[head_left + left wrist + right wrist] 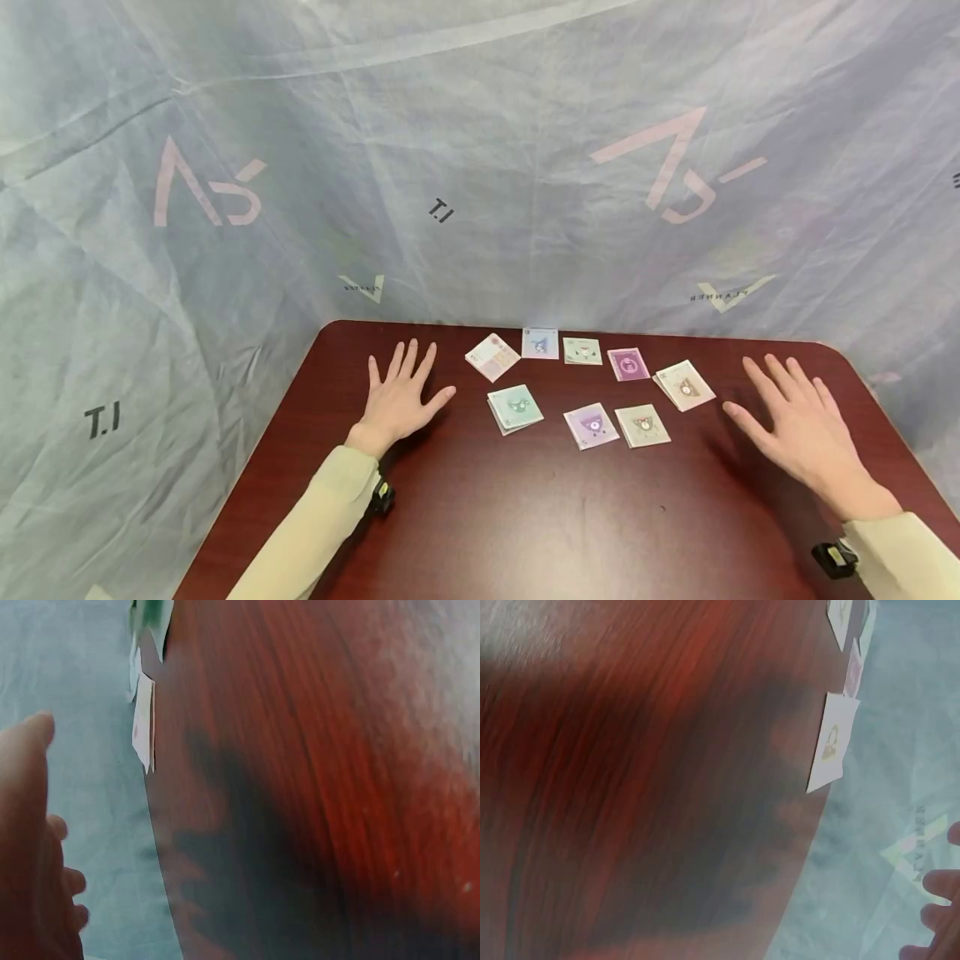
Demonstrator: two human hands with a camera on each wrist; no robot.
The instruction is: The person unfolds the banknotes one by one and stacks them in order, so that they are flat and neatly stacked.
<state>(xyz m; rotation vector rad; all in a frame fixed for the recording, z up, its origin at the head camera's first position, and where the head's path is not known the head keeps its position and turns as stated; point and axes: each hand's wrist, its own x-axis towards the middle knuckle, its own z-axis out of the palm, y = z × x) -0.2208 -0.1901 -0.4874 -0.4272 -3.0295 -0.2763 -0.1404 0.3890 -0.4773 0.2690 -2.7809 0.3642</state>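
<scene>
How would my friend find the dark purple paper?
Look toward the far edge of the brown table. There, the dark purple paper lies between a pale green paper and a cream paper. Both neighbours are pale; it's deep purple.

Eight paper notes (592,426) on reddish-brown table (525,517)

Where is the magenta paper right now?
In the head view, the magenta paper lies right of centre, between the pale green paper and the brown-printed paper.

Grey cloth (487,150): "T.I" (441,211), apparently "PLANNER" (720,296).
</scene>
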